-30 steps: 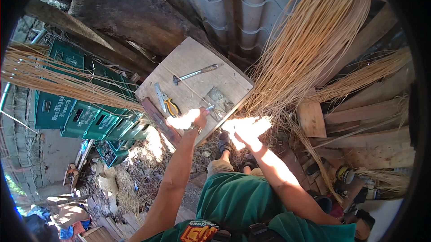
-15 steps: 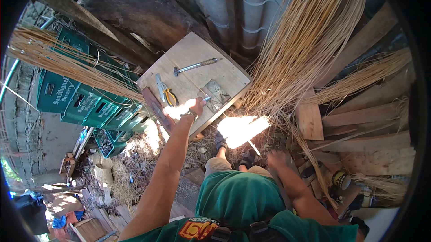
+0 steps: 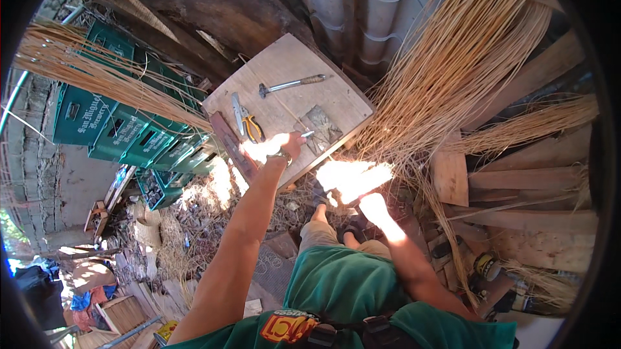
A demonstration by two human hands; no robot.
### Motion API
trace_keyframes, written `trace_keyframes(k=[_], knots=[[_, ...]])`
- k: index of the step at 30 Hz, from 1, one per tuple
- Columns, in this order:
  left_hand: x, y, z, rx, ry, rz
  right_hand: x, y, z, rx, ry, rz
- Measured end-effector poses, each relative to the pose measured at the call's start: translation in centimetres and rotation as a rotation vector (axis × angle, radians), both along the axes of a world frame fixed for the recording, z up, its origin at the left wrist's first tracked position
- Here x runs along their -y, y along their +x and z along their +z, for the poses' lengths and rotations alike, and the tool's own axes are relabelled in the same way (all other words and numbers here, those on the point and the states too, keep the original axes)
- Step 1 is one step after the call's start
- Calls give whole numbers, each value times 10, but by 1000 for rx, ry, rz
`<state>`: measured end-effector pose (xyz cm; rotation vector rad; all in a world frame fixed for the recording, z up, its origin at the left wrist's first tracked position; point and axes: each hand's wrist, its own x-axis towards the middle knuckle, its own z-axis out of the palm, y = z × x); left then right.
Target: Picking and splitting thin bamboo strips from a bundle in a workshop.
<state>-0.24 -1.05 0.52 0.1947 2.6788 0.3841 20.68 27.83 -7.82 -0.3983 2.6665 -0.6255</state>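
My left hand (image 3: 284, 148) closes its grip on a small blade (image 3: 308, 133) over the tabletop (image 3: 291, 58), my right hand (image 3: 374, 207) hangs empty below, reeds (image 3: 453, 71) uncut.

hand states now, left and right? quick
Left hand: on the pale wooden board, closed around a small metal tool; sun glare hides the grip.
Right hand: low by the dry straw strands, washed out; cannot tell.

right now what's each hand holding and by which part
The left hand rests on the wooden board at a small metal tool; glare hides any grip. The right hand is washed out too, so neither hold can be told.
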Motion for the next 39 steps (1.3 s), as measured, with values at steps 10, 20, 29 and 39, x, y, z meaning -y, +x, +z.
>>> trace_keyframes(k=[10,20,29,39], knots=[[-5,-19,-12,110,54,14,-54,56,12,564,65,-340],[-29,-17,5,15,64,1,70,-128,-13,-129,-1146,-423],[-4,-26,5,24,46,28,-108,186,-6,638,246,-496],[-4,-15,-6,42,87,22,-112,125,-102,327,68,-517]])
